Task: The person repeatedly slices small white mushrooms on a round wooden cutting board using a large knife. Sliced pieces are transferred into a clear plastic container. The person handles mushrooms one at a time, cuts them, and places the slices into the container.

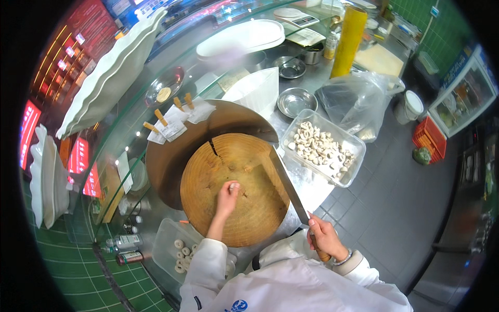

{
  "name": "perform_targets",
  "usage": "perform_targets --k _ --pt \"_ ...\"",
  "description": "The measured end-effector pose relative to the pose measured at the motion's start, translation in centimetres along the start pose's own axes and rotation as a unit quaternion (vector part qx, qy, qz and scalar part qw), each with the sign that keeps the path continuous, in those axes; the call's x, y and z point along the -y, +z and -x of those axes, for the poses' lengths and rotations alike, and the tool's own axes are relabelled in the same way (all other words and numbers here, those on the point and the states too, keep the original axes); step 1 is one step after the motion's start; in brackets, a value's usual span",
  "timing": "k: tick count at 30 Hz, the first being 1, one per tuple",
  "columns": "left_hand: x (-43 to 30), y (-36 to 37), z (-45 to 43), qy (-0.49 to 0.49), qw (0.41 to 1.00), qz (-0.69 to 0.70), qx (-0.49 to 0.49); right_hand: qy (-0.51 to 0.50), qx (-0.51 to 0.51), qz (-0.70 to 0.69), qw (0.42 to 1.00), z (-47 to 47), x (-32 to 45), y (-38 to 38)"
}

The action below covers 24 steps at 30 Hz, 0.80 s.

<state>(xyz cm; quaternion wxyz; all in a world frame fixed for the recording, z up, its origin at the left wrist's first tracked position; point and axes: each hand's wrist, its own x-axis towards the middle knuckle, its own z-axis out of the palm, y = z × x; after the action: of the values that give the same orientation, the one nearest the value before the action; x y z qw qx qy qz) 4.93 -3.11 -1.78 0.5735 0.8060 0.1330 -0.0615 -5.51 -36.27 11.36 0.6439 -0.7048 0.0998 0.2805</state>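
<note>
A round wooden chopping block [230,222] with a dark crack stands before me. Over its middle is my left hand [228,199], its fingers closed on a small pale piece [233,187], perhaps mushroom. My right hand [325,238] grips the wooden handle of a cleaver [290,187], whose blade slants along the block's right edge. To the right, cut mushroom pieces [317,144] lie in a clear plastic tub [353,177]. Whole pale mushrooms [181,255] fill part of another clear tub [163,241], partly hidden by my left sleeve.
A curved metal guard [163,183] rings the block's far side, with paper slips [167,126] pegged to it. Beyond are steel bowls [297,102], a plastic bag [351,101], a yellow cylinder [348,41] and white platters [241,37]. A glass partition runs along the left.
</note>
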Motion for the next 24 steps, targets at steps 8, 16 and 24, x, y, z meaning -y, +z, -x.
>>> perform_targets --k 8,16,24 --pt "-3.3 3.4 -2.7 -0.226 0.804 0.514 0.197 0.016 -0.098 -0.109 0.989 1.1 -1.1 -2.1" --pt "-14.0 15.5 -5.6 -0.158 0.877 0.353 0.284 -0.003 -0.201 -0.102 0.974 3.1 -1.1 -3.6" --pt "-5.2 5.6 3.0 0.070 0.973 0.167 0.143 0.005 -0.167 -0.122 0.978 2.1 -1.9 -2.7"
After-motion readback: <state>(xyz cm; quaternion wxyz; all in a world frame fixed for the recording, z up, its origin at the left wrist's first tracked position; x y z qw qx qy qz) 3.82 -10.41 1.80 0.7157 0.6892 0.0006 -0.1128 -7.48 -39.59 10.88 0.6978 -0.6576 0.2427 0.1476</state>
